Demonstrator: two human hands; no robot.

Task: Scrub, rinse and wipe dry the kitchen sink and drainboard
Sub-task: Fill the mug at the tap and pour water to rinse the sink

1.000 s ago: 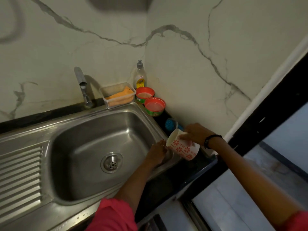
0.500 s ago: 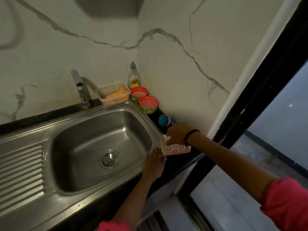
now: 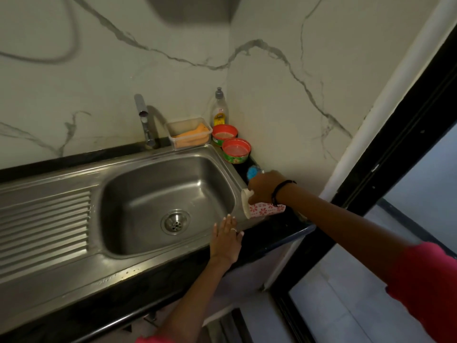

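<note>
Sink (image 3: 153, 194), left hand (image 3: 226, 240) flat on rim, right hand (image 3: 265, 186) gripping tipped cup (image 3: 264, 209)

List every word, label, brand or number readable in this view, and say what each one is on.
None can be read with certainty.
Dish soap bottle: a small white patch with red marks above a yellow label, too small and blurred to read.
Two red-rimmed tubs: green printed sides, no legible text.
Cup held on its side by the right hand: red flower pattern only, no words.
</note>
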